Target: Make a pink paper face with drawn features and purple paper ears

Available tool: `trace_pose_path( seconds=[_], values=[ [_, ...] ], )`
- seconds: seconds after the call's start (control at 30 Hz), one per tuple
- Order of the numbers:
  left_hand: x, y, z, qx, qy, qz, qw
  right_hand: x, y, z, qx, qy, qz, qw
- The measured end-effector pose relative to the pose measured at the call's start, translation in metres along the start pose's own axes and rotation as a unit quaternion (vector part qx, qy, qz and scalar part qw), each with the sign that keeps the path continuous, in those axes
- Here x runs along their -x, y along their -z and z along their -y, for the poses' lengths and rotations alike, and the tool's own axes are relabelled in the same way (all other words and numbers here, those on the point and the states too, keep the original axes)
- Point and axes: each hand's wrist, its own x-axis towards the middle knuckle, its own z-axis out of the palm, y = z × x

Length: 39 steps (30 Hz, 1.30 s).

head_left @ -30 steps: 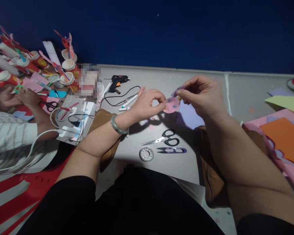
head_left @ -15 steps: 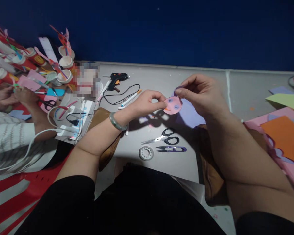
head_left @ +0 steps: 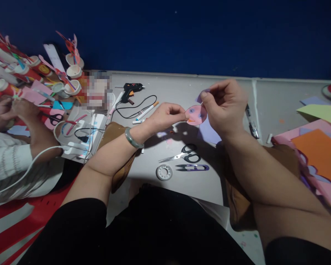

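Observation:
A round pink paper face with blue eyes and an orange mouth is raised over the table. My left hand pinches its left edge between thumb and fingers. Thumb and forefinger of my right hand are closed on a small purple paper piece at the upper right of the face; whether the two papers touch I cannot tell. Beneath lies a larger purple paper sheet, partly covered by the right hand. Nearer me rest black-handled scissors, purple thread snips and a white tape roll.
A black glue gun with its cable and several markers lie behind my left hand. At left are a power strip, paper cups and a co-worker's hands. Coloured paper is stacked on the right, and a pen lies beside my right wrist.
My right hand has shifted and turned slightly, its fingers now raised a little with the purple piece. The pink face has tilted, its right side now partly behind the thumb. My left hand hardly moved.

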Motion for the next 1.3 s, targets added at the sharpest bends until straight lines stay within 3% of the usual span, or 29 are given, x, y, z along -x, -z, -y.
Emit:
trace_pose_path(
  seconds=[0.37,0.67,0.77,1.03,1.3],
  values=[
    [-0.001,0.003,0.001,0.019,0.004,0.062,0.998,0.003,-0.004,-0.021,0.067,0.095,-0.016,0.993],
    [-0.008,0.006,0.013,0.055,-0.047,0.048,0.996,0.004,-0.005,-0.029,0.092,0.142,-0.005,0.986],
    [-0.007,0.007,0.012,0.033,-0.049,0.043,0.997,0.002,-0.004,-0.026,0.093,0.131,0.019,0.987],
    [-0.001,0.004,0.001,-0.043,-0.021,-0.002,0.999,-0.010,0.007,-0.017,-0.024,0.009,0.131,0.991],
    [0.004,0.000,-0.012,-0.069,-0.001,-0.006,0.998,-0.008,0.004,-0.017,-0.014,0.003,0.124,0.992]
  ],
)
